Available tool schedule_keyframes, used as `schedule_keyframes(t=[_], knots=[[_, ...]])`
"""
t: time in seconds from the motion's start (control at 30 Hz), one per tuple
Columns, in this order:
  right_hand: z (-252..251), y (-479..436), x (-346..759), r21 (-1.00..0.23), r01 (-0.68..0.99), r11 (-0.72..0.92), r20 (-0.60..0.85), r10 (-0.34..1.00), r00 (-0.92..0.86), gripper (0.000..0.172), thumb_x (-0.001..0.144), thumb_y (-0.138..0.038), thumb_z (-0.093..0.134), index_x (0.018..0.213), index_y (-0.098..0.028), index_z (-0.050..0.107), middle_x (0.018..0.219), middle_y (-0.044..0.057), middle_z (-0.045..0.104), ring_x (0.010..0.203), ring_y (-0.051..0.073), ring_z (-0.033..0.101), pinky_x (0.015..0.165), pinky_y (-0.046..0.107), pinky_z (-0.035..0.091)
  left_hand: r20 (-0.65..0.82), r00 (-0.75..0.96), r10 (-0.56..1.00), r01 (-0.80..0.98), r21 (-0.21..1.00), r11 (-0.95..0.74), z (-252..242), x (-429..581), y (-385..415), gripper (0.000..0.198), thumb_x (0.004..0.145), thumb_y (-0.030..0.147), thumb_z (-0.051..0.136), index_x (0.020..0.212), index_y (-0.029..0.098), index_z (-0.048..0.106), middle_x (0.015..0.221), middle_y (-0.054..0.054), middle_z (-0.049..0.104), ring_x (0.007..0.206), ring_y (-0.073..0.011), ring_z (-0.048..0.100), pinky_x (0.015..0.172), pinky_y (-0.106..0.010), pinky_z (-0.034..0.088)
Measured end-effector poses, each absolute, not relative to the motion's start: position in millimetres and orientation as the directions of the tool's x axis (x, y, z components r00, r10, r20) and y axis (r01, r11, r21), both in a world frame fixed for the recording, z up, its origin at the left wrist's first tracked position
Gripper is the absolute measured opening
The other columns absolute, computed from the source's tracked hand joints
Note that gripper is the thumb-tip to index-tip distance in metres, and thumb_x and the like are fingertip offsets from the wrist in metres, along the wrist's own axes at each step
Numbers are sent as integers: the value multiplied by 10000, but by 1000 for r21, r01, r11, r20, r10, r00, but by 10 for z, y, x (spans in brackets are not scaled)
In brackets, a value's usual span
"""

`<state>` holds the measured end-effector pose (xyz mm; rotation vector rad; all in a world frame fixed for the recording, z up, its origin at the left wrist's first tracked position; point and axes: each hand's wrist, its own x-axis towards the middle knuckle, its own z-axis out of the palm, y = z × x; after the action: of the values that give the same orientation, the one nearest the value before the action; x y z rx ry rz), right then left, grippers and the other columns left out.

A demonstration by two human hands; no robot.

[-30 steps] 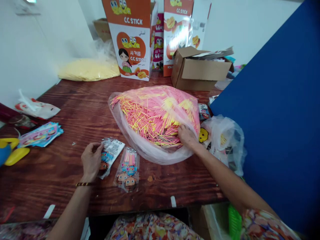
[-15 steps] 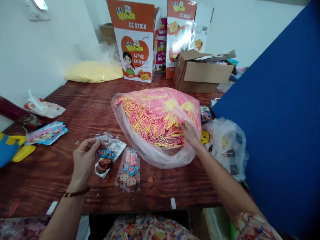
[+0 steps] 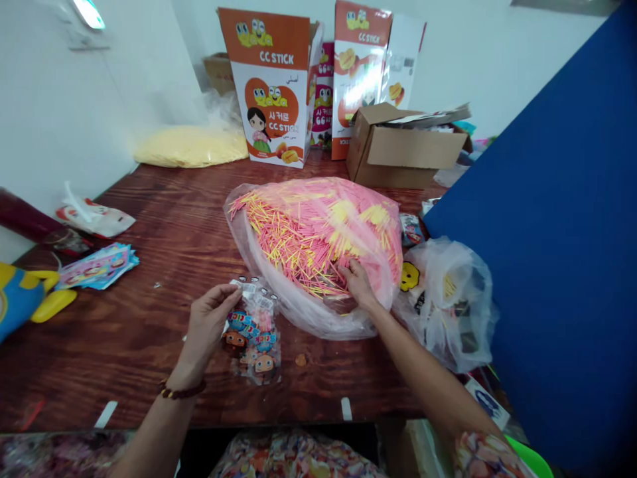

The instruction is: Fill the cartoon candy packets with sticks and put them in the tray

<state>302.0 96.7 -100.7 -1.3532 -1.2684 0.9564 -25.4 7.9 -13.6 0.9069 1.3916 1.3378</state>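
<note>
My left hand pinches the top of a small clear packet printed with "Stick" and a brown cartoon face. This packet overlaps a similar packet lying on the table, with short pink sticks inside. My right hand reaches into the mouth of a large clear plastic bag. Its fingers are closed at the near edge of the heap of thin pink and yellow sticks. How many sticks they hold is hidden.
Behind the bag stand orange-and-white CC Stick cartons and an open brown box. A clear plastic bag and a blue panel are at right. Blue-pink wrappers, a tissue pack and a blue-yellow toy lie left.
My left hand has moved right with its packet, bringing it over the filled packet. My right hand has shifted left and slightly down along the sticks. The view has tilted slightly.
</note>
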Motion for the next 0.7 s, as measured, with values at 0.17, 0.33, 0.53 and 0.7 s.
schedule_keyframes(t=[0.17, 0.33, 0.53, 0.7], knots=[[-935, 890, 2907, -985, 153, 82, 102, 986, 129, 188, 818, -430, 582, 860, -250, 547, 823, 4, 684, 812, 219, 643, 811, 368, 499, -125, -231, 965, -115, 988, 100, -163, -239, 82, 312, 654, 401, 849, 813, 163, 724, 700, 14, 652, 633, -97, 557, 580, -182, 450], [-993, 819, 2846, -988, 150, 27, 41, 995, 92, 178, 789, -418, 599, 839, -256, 543, 795, -4, 688, 809, 224, 640, 809, 371, 504, -130, -178, 975, -106, 988, 113, -115, -161, 73, 313, 645, 402, 849, 797, 158, 725, 704, 8, 660, 621, -100, 560, 582, -190, 454], [-997, 835, 2875, -987, 159, 11, 28, 994, 107, 232, 805, -465, 575, 872, -243, 581, 866, 15, 710, 843, 218, 640, 839, 372, 498, -166, -108, 980, -86, 984, 157, -129, -40, 41, 313, 667, 414, 830, 806, 158, 715, 708, 6, 662, 607, -108, 567, 573, -205, 458], [-886, 854, 2931, -949, 313, 22, 40, 998, 49, 237, 856, -475, 526, 885, -251, 598, 902, 26, 707, 950, 230, 623, 965, 411, 450, -173, -54, 983, -73, 983, 169, -112, 49, 37, 303, 699, 426, 803, 815, 164, 704, 683, 8, 651, 574, -115, 566, 550, -220, 457]])
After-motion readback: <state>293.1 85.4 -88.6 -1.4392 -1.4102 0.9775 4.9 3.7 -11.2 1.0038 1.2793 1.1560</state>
